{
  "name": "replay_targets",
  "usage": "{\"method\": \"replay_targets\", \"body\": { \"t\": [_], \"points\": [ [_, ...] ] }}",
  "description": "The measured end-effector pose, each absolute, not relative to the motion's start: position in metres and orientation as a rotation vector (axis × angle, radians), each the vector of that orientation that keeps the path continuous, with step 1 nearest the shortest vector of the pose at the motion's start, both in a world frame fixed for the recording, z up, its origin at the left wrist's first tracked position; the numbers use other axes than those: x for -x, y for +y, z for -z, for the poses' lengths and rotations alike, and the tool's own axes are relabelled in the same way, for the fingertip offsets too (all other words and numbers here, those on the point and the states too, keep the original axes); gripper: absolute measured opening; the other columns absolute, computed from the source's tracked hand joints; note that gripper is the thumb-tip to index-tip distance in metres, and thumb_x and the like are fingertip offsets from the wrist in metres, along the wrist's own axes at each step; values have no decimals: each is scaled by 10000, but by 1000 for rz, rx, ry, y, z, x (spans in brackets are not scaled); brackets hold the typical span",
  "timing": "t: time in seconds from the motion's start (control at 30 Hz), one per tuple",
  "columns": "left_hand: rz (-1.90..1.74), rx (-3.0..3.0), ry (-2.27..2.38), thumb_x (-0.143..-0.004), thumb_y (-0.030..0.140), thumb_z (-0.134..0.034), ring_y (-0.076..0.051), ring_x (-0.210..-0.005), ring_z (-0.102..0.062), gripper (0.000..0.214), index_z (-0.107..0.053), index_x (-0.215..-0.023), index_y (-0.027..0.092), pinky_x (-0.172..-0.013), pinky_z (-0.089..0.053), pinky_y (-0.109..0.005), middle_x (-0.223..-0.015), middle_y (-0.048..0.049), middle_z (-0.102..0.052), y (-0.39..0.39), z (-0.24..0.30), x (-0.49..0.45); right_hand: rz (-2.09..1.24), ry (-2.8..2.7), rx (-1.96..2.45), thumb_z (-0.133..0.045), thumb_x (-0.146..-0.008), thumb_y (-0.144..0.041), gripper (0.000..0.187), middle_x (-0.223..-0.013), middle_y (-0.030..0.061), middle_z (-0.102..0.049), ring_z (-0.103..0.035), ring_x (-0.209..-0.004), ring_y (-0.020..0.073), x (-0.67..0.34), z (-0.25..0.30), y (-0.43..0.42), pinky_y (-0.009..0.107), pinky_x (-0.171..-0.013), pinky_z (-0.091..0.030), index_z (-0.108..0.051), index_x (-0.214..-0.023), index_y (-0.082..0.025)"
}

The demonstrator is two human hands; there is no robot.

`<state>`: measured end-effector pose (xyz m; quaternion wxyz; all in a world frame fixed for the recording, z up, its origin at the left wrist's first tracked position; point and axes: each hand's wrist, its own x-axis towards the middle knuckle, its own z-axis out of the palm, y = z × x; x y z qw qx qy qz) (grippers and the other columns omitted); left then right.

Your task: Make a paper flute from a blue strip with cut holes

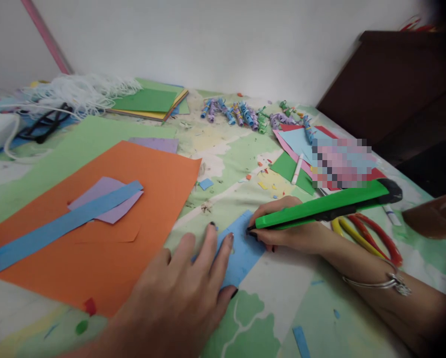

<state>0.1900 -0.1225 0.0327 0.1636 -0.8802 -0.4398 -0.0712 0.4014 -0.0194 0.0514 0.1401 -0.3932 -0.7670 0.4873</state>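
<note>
My left hand (pixel 185 283) lies with its fingers spread, pressing on a small piece of blue paper (pixel 241 256) on the table. My right hand (pixel 293 228) is closed around a green utility knife (pixel 320 204) with a black end, held like a pen. The knife's dark tip is down at the upper right part of the blue paper; whether it touches cannot be made out. Left of my left hand lies an orange sheet (pixel 163 189), bearing a purple paper piece (pixel 96 199) and a long blue strip (pixel 58 231).
Scissors with red and yellow handles (pixel 376 238) lie beside my right wrist. Behind are several curled paper rolls (pixel 249 117), stacked coloured paper (pixel 144 99) and tangled white cord (pixel 81 92). A white marker (pixel 296 170) rests on green paper. Paper scraps dot the patterned tablecloth (pixel 282 283).
</note>
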Motion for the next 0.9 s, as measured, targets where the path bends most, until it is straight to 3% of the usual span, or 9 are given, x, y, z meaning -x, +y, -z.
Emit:
{"method": "replay_targets", "body": {
  "t": [0.17, 0.47, 0.53, 0.6, 0.7, 0.83, 0.9],
  "points": [
    [164, 2449, -1461, -870, 425, -378, -322, -898, -540, 488, -538, -1263, 185, -635, -454, -429, -1113, -152, -613, -134, -32, -192, -1431, -2185, 1093, -631, -771, -240, 150, -543, 0, -622, -585, -461, 82, -404, -51, -21, 145, -447, -482, -685, -837, -117],
    [75, 2396, -1554, -767, 576, -470, -270, -660, -532, 645, -573, -1197, 107, -430, -352, -344, -919, -181, -618, -145, -41, -197, -1376, -2263, 1087, -628, -792, -277, 183, -627, 35, -661, -595, -479, 89, -405, -51, -22, 148, -438, -477, -692, -872, -125],
    [98, 2377, -1554, -772, 610, -426, -270, -634, -516, 631, -621, -1099, 106, -429, -334, -341, -768, -156, -596, -143, -43, -196, -1342, -2280, 1060, -623, -800, -286, 189, -618, 31, -656, -592, -482, 86, -405, -51, -22, 145, -444, -473, -693, -870, -126],
    [136, 2342, -1556, -762, 648, -398, -258, -593, -490, 599, -660, -884, 123, -433, -329, -343, -656, -131, -546, -137, -44, -193, -1299, -2298, 1034, -622, -803, -290, 187, -581, 15, -639, -573, -468, 74, -404, -50, -21, 133, -437, -456, -696, -866, -130],
    [210, 2326, -1562, -728, 702, -402, -216, -535, -439, 572, -586, -668, 163, -438, -326, -337, -591, -99, -495, -131, -41, -188, -1248, -2283, 1025, -628, -803, -289, 174, -527, -10, -606, -522, -432, 48, -402, -48, -21, 113, -417, -422, -702, -846, -137],
    [383, 2560, -1468, -757, 671, -399, -210, -541, -445, 534, -567, -807, 167, -442, -333, -329, -630, -78, -514, -135, -32, -186, -1316, -2222, 1012, -636, -797, -314, 202, -525, -6, -604, -520, -431, 54, -400, -44, -19, 127, -420, -429, -700, -852, -130],
    [446, 2725, -1403, -830, 553, -383, -202, -548, -457, 417, -551, -850, 173, -455, -354, -327, -651, -66, -528, -138, -30, -187, -1386, -2197, 1013, -643, -788, -326, 223, -548, 4, -610, -533, -442, 64, -400, -44, -17, 142, -426, -442, -696, -867, -124]
  ]
}}
